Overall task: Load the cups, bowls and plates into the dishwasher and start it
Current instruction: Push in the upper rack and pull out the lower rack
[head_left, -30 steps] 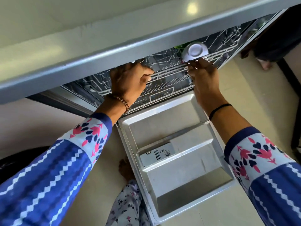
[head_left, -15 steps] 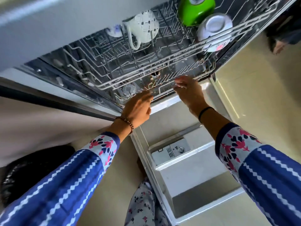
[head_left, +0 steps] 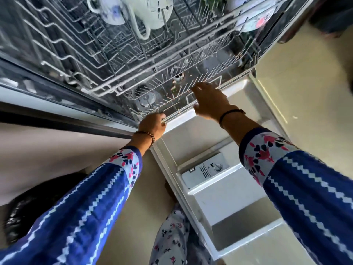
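Note:
The dishwasher stands open with its door (head_left: 236, 190) folded down flat. The upper rack (head_left: 118, 60) holds a white mug (head_left: 150, 14), a blue-patterned cup (head_left: 110, 10), a green cup (head_left: 214, 0) at the top edge and a white bowl with red marks (head_left: 254, 18). Below it sits the lower rack (head_left: 172, 98), which shows no dishes. My left hand (head_left: 152, 124) curls round the lower rack's front rail at the left. My right hand (head_left: 208, 100) reaches to that rail further right, fingers extended and touching the wires.
A detergent dispenser (head_left: 205, 170) sits in the middle of the door. A black bag (head_left: 24, 209) lies on the floor at the left. My leg in floral trousers (head_left: 170, 236) stands beside the door's left edge. Beige floor lies to the right.
Both hands have dropped from the upper rack's front to the lower rack's front rail. The view has tilted down, bringing the racks closer and larger.

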